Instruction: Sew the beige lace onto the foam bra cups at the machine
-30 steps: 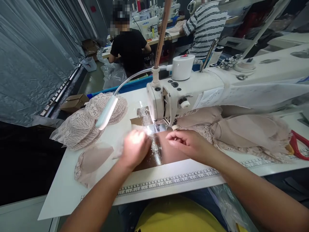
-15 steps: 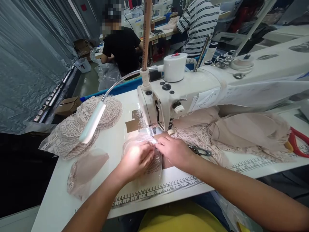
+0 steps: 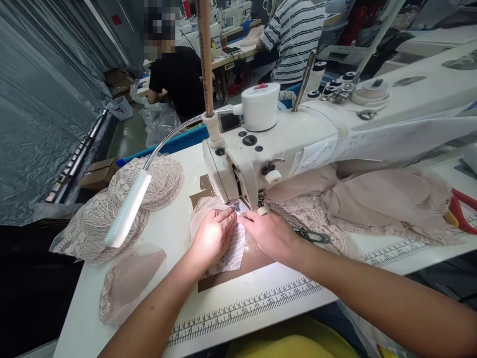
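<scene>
Under the needle area [image 3: 237,206] of a white sewing machine [image 3: 286,136] lies a beige lace piece [image 3: 234,252] with sheer mesh. My left hand [image 3: 213,234] is on it just left of the needle, fingers together and gripping the fabric. From the right, my right hand [image 3: 271,232] pinches the fabric's edge close to the presser foot; its fingertips are partly hidden. Thread snips [image 3: 313,235] lie beside my right wrist. Brown paper-like sheeting [image 3: 219,283] shows on the table beneath the lace.
Stacked lace cups [image 3: 149,186] and a single mesh-and-lace piece [image 3: 130,281] lie on the left. A lit lamp [image 3: 128,209] hangs over them. More beige garments [image 3: 383,204] and red-handled scissors [image 3: 462,211] are on the right. A printed ruler [image 3: 246,313] runs along the front edge. Two people sit beyond.
The lace piece has turned and flattened, its patterned side now showing below my left hand. My left hand's fingers have straightened toward the needle. The camera view has shifted slightly.
</scene>
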Demonstrator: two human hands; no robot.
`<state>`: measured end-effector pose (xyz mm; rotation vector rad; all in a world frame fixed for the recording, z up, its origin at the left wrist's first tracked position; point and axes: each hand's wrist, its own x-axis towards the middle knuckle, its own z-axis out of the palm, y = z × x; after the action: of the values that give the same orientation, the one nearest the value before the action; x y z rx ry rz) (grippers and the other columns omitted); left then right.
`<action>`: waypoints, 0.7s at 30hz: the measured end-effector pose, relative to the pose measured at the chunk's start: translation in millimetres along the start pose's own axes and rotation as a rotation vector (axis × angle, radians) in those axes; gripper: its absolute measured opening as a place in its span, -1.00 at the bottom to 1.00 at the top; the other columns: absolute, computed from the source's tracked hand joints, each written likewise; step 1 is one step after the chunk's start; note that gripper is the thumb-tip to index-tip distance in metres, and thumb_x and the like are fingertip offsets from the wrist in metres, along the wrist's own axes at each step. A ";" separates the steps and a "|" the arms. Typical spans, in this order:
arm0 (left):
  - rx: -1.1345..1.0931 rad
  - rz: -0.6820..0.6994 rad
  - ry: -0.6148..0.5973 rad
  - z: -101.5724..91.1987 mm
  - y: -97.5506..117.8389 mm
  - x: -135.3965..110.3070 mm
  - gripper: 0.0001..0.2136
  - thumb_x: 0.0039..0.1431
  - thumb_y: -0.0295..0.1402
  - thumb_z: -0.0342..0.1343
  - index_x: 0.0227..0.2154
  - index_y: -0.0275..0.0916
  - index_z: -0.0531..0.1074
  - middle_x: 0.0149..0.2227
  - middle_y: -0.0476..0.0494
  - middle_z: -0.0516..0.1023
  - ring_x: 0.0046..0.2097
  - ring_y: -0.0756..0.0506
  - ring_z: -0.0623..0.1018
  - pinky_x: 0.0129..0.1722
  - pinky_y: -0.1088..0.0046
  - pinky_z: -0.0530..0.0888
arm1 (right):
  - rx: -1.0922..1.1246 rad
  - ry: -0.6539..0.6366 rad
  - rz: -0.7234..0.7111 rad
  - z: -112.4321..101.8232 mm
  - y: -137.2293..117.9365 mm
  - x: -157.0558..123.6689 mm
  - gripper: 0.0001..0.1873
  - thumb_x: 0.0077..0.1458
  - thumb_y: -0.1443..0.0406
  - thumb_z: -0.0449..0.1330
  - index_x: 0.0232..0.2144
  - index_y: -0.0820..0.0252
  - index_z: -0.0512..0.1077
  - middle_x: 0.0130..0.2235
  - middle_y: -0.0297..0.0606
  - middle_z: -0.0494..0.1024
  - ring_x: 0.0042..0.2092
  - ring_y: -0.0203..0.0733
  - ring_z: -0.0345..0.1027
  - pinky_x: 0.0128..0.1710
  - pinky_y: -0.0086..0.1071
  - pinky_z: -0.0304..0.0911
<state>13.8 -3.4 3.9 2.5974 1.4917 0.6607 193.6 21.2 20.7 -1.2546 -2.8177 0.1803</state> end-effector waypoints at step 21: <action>0.048 0.006 -0.059 -4.9 -17.1 4.9 -0.70 0.27 -0.39 -0.12 -0.09 -0.34 0.47 -0.10 -0.33 0.55 -0.18 -0.16 0.48 -0.13 0.20 0.42 | 0.005 -0.001 -0.030 -2.1 -3.6 -1.5 -0.61 0.08 0.53 -0.02 -0.13 0.22 0.47 -0.30 -0.15 0.49 -0.35 -0.19 0.25 -0.45 -0.36 0.00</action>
<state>0.2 8.9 5.2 2.6325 1.5014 0.5509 192.1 17.8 23.3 -1.2106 -2.8329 0.1866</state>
